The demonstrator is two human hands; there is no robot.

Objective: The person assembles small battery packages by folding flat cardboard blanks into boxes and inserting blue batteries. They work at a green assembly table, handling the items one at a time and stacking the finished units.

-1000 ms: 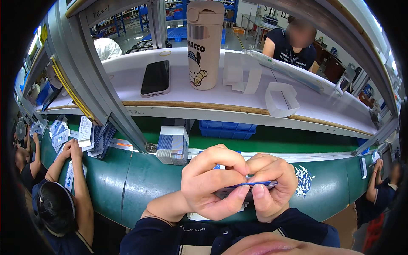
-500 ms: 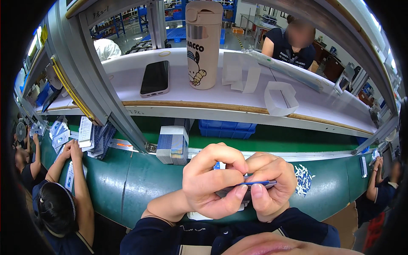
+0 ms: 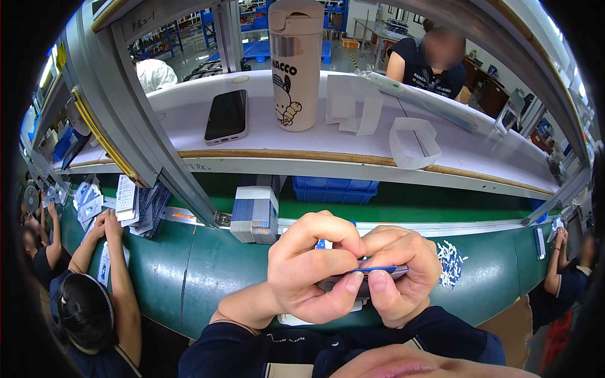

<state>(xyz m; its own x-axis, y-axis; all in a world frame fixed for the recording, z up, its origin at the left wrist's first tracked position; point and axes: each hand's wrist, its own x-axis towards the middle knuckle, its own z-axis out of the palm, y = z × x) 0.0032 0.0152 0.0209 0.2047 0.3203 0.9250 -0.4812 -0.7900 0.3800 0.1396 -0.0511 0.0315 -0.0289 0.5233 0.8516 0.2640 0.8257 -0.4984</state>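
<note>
Both hands are raised together over the green workbench, pinching one thin, flat piece with a blue edge point(image 3: 386, 269). My left hand point(image 3: 315, 271) holds its left end, thumb below and curled fingers above. My right hand point(image 3: 404, 274) grips the other end in the same way, its thumb close to the left thumb. The piece is seen almost edge-on, dark underneath, and fingers cover much of it, so its kind is unclear. Below and behind the hands, white and blue items on the bench show only in part.
A banded stack of flat cartons point(image 3: 255, 214) stands beyond my left hand. Small blue and white scraps point(image 3: 451, 264) lie right of my hands. Above runs a shelf point(image 3: 265, 154) with a phone point(image 3: 227, 116), a tumbler point(image 3: 295, 75) and paper strips point(image 3: 413, 143). A co-worker point(image 3: 85, 312) sits at left.
The view has shifted slightly, so the shelf things sit a little further left. Both hands keep the same pinch on the flat piece.
</note>
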